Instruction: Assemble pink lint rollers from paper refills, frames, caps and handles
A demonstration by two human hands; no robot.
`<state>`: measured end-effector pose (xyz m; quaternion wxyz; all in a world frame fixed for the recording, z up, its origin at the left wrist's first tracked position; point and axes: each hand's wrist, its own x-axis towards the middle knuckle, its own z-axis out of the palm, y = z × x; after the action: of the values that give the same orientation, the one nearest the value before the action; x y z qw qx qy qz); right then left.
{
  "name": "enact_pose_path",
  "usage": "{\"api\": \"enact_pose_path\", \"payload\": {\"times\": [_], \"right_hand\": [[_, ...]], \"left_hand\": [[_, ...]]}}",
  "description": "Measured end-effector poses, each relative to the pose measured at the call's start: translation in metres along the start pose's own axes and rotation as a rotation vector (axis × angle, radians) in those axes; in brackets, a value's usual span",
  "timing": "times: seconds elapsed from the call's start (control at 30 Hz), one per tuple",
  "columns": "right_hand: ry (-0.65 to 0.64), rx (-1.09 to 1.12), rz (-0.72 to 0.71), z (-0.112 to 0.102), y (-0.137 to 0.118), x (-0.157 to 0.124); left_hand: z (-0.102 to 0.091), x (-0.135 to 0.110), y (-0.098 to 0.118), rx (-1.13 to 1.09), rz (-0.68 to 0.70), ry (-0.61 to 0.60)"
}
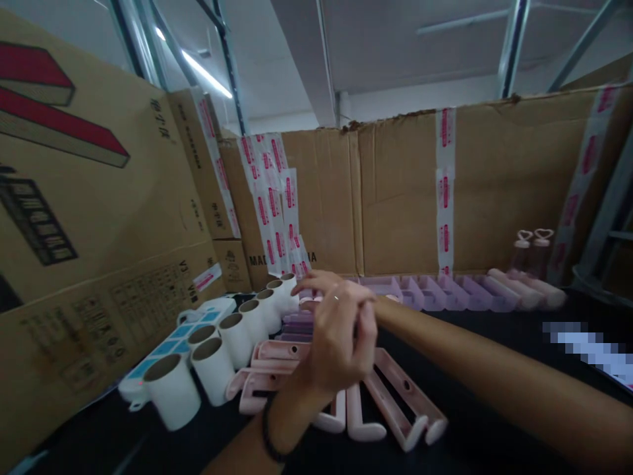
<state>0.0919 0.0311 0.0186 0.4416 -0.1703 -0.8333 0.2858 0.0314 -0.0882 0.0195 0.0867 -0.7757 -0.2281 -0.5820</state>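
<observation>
My left hand (341, 336), with a black band at the wrist, hovers over pale pink L-shaped plastic pieces (405, 389). Its fingers are curled in, and whatever they may hold is hidden. Behind it, my right hand (316, 284) reaches in from the right, fingers stretched out toward the far end of a row of white hollow cylinders (171, 392) with brown insides. Small pale items lie below those fingers, too blurred to name. Purple slats (297, 328) lie just left of my left hand, partly covered by it.
A white-and-blue power strip (163, 343) lies left of the cylinders. Purple translucent trays (430, 297) line the back, with pink cylindrical pieces (527, 290) at their right end. Two bottles with heart-shaped loops (541, 254) stand behind. Taped cardboard (395, 198) walls the back and left.
</observation>
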Motion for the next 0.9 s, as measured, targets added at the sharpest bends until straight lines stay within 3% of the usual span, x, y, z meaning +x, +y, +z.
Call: {"api": "enact_pose_path", "payload": {"times": [0.07,0.13,0.3,0.4,0.47,0.53,0.67,0.77,0.83,0.9], "right_hand": [[-0.174,-0.073,-0.196,0.021,-0.006,0.021],[-0.301,-0.213,-0.361,0.041,-0.008,0.040],[-0.303,-0.272,-0.337,0.079,-0.003,0.066],[-0.268,-0.264,-0.334,0.080,-0.008,0.071],[-0.212,-0.258,-0.326,0.063,-0.018,0.072],[-0.114,-0.252,-0.308,0.030,-0.032,0.071],[0.160,-0.220,-0.294,-0.063,-0.059,0.051],[0.229,-0.215,-0.287,-0.122,-0.072,0.018],[0.203,-0.220,-0.220,-0.141,-0.079,-0.008],[0.177,-0.215,-0.154,-0.141,-0.082,-0.032]], "left_hand": [[0.001,-0.005,0.012,0.010,0.256,-0.073],[0.002,-0.009,0.018,0.014,0.391,-0.113],[0.002,-0.010,0.016,0.009,0.429,-0.152],[0.001,-0.010,0.012,0.015,0.438,-0.138],[0.000,-0.012,0.010,0.018,0.440,-0.099],[-0.001,-0.015,0.009,0.010,0.427,-0.045],[-0.006,-0.013,0.006,0.002,0.345,0.177],[-0.011,-0.004,-0.001,0.142,0.259,0.417],[-0.011,0.002,-0.009,0.246,0.131,0.445],[-0.007,0.006,-0.017,0.250,-0.055,0.331]]}}
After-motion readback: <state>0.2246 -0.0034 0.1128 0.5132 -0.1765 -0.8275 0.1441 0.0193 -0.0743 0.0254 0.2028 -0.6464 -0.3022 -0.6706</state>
